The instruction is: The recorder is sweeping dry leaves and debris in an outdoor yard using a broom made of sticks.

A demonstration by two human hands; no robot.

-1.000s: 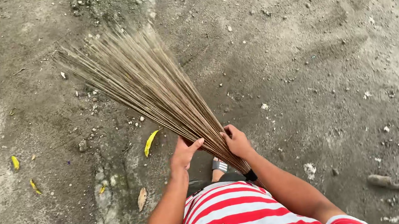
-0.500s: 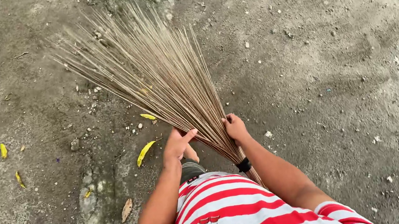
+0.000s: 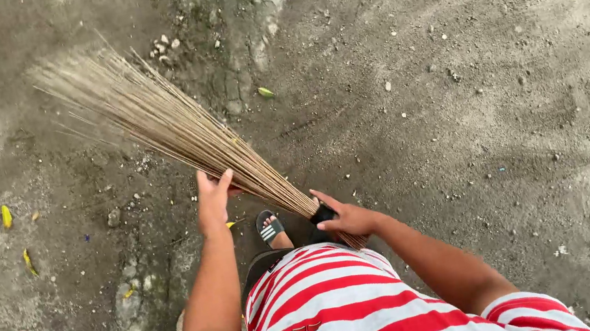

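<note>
I hold a stick broom (image 3: 169,127) made of thin tan ribs, bound with a black band near its base. My right hand (image 3: 348,218) grips the bound end by the band. My left hand (image 3: 214,200) clasps the ribs further up, fingers curled over them. The bristle tips fan out toward the upper left over the dirt ground (image 3: 457,82). Below my hands I see my red and white striped shirt and one sandalled foot (image 3: 270,229).
Yellow leaves (image 3: 5,215) lie scattered at the left and a green leaf (image 3: 265,92) sits near the middle top. Small pebbles dot the ground. A cracked, mossy concrete strip (image 3: 243,46) runs from the top centre down toward the lower left.
The broom has swung from pointing up toward the upper left and its ribs have drawn together. My right hand slid down to the bound end. A foot has stepped forward.
</note>
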